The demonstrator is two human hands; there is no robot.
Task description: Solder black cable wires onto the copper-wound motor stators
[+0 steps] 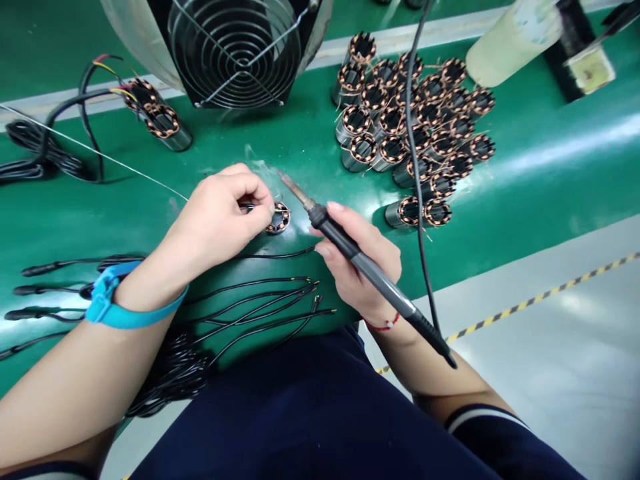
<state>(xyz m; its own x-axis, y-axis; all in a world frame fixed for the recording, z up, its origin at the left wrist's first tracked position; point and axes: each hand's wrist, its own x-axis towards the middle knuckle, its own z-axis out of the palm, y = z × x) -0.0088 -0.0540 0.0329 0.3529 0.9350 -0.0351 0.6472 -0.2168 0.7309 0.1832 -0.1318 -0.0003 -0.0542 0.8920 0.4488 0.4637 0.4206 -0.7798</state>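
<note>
My right hand (pixel 363 260) is closed around a soldering iron (pixel 357 257), whose bare tip points up and left, apart from the small motor stator (pixel 279 219) on the green bench. That stator has copper windings round its ring. My left hand (pixel 225 210) is closed in a pinch at the stator's left edge. A thin silvery solder wire (pixel 120 162) runs from the left edge of the view into this hand. Something dark, perhaps a cable, shows between the fingers, which partly hide the stator. A blue wrist strap (pixel 135 300) circles my left wrist.
Many wound stators (pixel 400 127) stand grouped at the right, the iron's cord hanging across them. A fan (pixel 243 60) sits at the back. Black cables (pixel 250 307) lie before me. Two stators (pixel 165 127) with cables stand back left, a pale bottle (pixel 513 43) back right.
</note>
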